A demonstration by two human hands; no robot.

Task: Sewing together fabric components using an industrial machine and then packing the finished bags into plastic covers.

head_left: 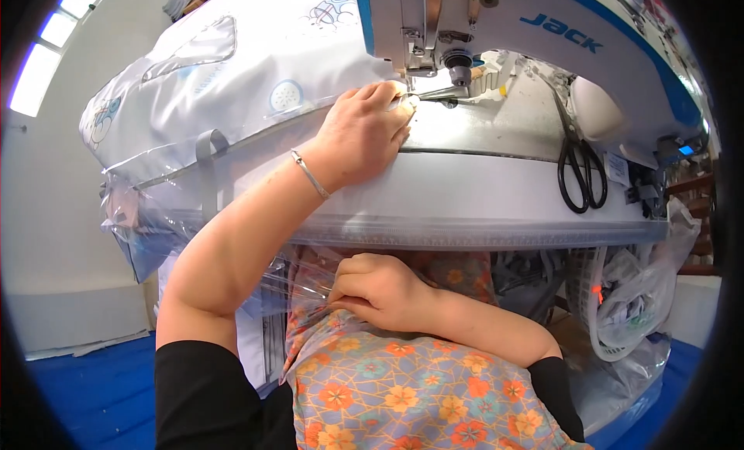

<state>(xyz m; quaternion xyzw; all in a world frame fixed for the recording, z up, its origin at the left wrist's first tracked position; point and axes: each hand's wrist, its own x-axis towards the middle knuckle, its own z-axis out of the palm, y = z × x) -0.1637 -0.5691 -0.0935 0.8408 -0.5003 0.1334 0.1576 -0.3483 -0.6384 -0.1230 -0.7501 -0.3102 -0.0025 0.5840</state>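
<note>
- Our left hand (364, 132) lies palm down, fingers bent and together, fingertips right by the needle area; pinching or only pressing, we can't tell.
- Under it: the edge of our white printed fabric (263, 59), spread on the table left of the sewing machine (620, 74).
- Our right hand (384, 291) is curled nearly closed below the table edge, clear film (306, 278) gathered at its fingers.
- Our read: 2-hand edge guiding. Best to hold the edge flat, fingertips to the side of the needle line, light steering, no tugging.
- We should give the film slack; tension could skew the edge.
- Grey strap (208, 187) hangs over the front; we should watch it for snags.
- Farther right: black-handled scissors (571, 136) on the table, clear of the fabric.
</note>
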